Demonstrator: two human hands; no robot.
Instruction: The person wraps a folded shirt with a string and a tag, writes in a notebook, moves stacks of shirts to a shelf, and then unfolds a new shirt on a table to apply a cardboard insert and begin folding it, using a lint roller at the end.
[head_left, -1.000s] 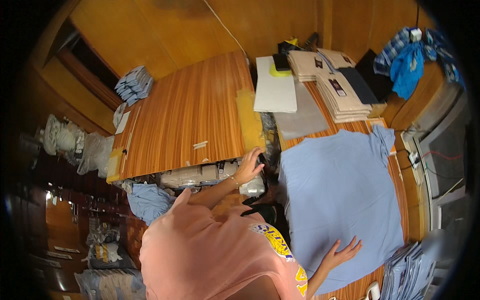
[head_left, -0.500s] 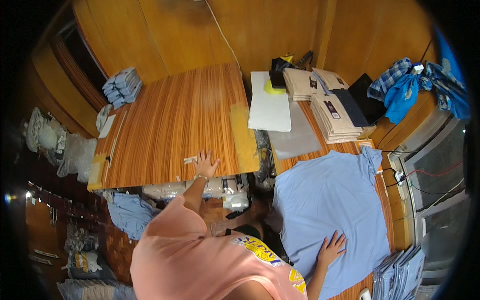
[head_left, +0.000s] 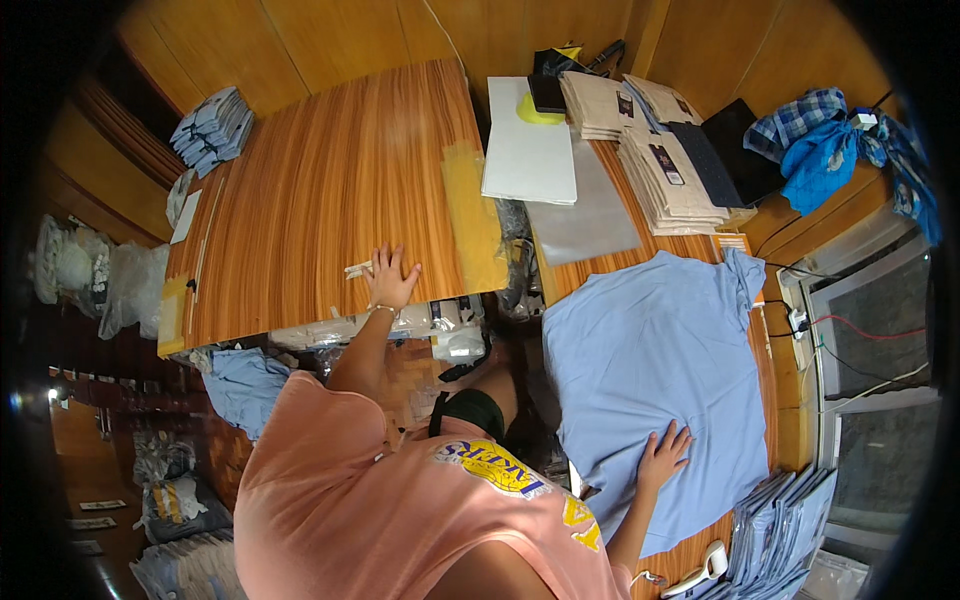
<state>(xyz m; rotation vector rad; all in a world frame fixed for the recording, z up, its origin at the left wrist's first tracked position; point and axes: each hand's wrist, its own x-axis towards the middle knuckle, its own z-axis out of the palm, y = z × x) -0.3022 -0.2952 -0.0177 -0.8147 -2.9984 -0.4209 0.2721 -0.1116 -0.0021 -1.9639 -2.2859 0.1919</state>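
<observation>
A light blue shirt (head_left: 650, 350) lies spread over the right-hand table, with small creases running across it. My right hand (head_left: 664, 457) rests flat on its lower part, fingers apart. On the left-hand wood-grain table (head_left: 330, 170), my left hand (head_left: 392, 278) lies with spread fingers near the front edge. Beside those fingers is a small pale strip (head_left: 358, 270); whether the hand touches it I cannot tell. Neither hand holds anything.
Packed beige garments (head_left: 665, 185), white sheets (head_left: 530, 150) and a dark laptop (head_left: 740, 160) occupy the back right. Bagged blue shirts (head_left: 780, 530) and a white-handled tool (head_left: 710, 568) lie at the lower right. Folded shirts (head_left: 213, 130) sit far left. A gap separates the tables.
The view has shifted, so the tables sit higher in the picture. Both hands stay on the same surfaces. More of the white-handled tool shows at the lower right.
</observation>
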